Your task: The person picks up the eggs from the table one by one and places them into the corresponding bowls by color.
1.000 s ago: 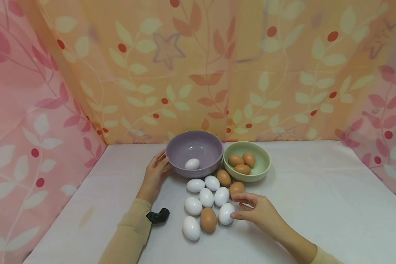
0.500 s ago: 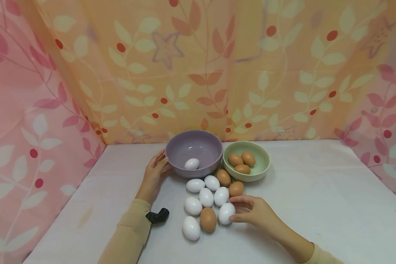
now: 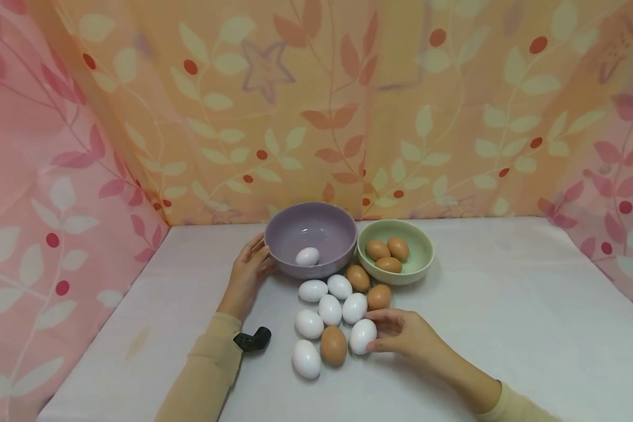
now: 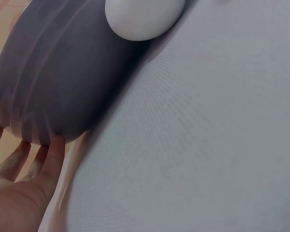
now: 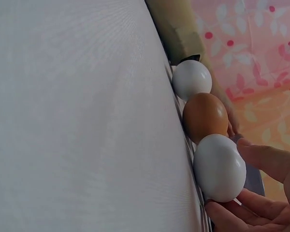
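Observation:
At the left side of the purple bowl (image 3: 311, 234), the left hand (image 3: 247, 278) rests its fingertips on the outer wall; the left wrist view shows the fingers (image 4: 53, 159) lightly bent against the bowl (image 4: 53, 72). One white egg (image 3: 308, 257) lies in that bowl. The right hand (image 3: 414, 337) has thumb and fingers around the rightmost white egg (image 3: 363, 336) on the table. In the right wrist view the thumb touches one side of this egg (image 5: 220, 167) and fingers lie at the other. A brown egg (image 3: 333, 346) stands to its left.
A green bowl (image 3: 422, 258) holding three brown eggs touches or nearly touches the purple one. Several white eggs (image 3: 330, 310) and two brown eggs (image 3: 379, 297) lie in front of the bowls. A patterned cloth (image 3: 316, 117) hangs behind the table (image 3: 506, 305).
The right thumb and fingers have closed in around the rightmost white egg, which remains on the table. The left hand stays at the purple bowl. The head view has tilted slightly.

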Demonstrator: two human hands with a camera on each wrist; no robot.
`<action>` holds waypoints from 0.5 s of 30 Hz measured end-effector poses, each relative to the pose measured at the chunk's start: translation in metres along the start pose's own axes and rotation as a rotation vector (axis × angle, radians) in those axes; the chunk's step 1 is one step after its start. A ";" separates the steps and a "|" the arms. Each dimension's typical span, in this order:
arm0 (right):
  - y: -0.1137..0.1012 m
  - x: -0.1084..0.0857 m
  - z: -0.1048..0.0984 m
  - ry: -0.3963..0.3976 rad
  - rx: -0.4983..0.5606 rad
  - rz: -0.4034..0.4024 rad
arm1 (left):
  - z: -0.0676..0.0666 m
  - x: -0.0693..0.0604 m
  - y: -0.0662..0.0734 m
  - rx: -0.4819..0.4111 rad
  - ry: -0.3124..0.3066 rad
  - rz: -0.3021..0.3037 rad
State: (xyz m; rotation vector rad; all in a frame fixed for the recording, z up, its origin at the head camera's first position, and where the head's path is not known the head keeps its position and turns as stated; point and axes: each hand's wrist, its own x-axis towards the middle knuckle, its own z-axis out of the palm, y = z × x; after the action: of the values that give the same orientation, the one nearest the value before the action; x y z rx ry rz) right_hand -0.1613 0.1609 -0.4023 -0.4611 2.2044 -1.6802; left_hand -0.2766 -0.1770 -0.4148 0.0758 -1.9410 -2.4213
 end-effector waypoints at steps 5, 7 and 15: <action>-0.003 0.001 -0.001 0.005 -0.007 0.008 | -0.001 0.002 0.001 -0.015 0.005 0.008; -0.004 0.001 -0.001 -0.001 -0.001 0.012 | -0.002 0.002 0.001 -0.012 0.004 0.012; -0.001 -0.001 0.000 -0.043 0.003 0.023 | 0.000 -0.001 0.000 0.007 0.010 0.006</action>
State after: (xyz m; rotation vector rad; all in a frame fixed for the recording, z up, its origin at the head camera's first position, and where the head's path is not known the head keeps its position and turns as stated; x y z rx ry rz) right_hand -0.1602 0.1616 -0.4010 -0.4647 2.1684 -1.6468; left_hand -0.2760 -0.1772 -0.4151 0.0820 -1.9427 -2.4063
